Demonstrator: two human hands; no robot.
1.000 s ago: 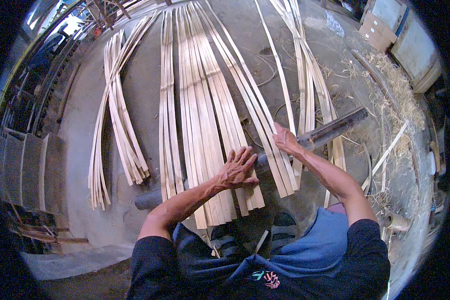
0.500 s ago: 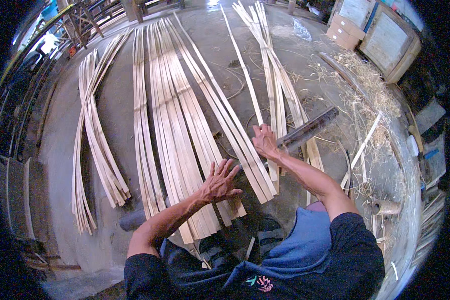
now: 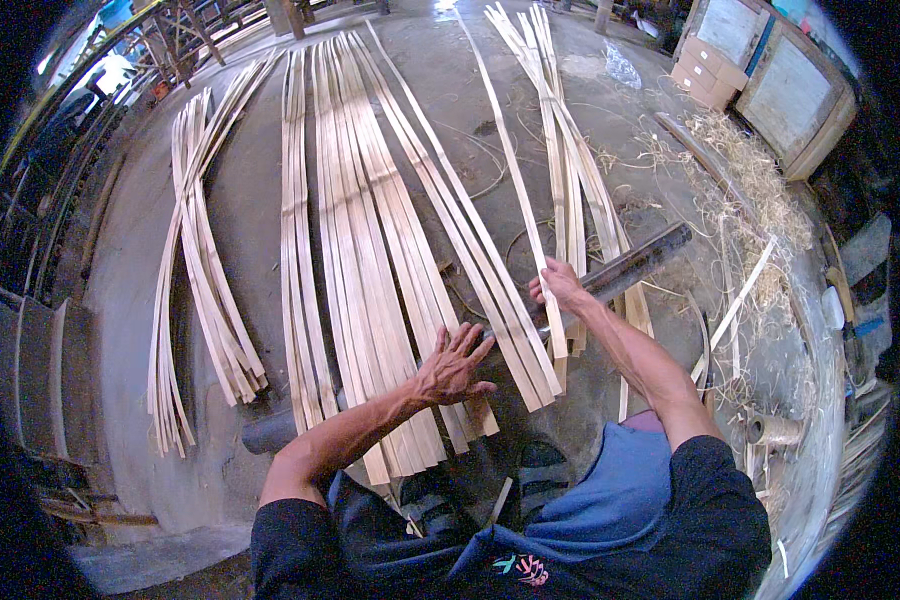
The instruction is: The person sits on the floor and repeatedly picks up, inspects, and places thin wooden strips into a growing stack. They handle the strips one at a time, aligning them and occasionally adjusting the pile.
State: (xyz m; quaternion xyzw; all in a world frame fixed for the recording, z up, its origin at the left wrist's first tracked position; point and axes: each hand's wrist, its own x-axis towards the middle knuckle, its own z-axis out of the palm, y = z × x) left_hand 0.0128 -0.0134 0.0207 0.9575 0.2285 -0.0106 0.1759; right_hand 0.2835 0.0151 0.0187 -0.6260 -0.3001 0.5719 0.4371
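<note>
Long pale wooden strips (image 3: 370, 250) lie side by side on the floor, fanning away from me. Across their near ends my left hand (image 3: 454, 366) rests flat, fingers spread. A single strip (image 3: 515, 180) at the right of the spread is gripped near its close end by my right hand (image 3: 560, 284); the fingers are closed round it. Just right of that hand are more loosely crossed strips (image 3: 562, 150). A dark pipe (image 3: 640, 255) lies crosswise beneath the strips, its other end (image 3: 268, 432) showing at the left.
At the left lies another crossed bundle of strips (image 3: 208, 240). Curly wood shavings (image 3: 760, 180) litter the right side, near cardboard boxes (image 3: 708, 72) and a framed panel (image 3: 795, 95). A small roll (image 3: 773, 431) lies at the lower right. Dark metal channels (image 3: 40, 360) stand along the left edge.
My right hand has closed round the single strip and brought its near end closer to me. My left hand stays spread on the strips. The whole view has shifted slightly.
</note>
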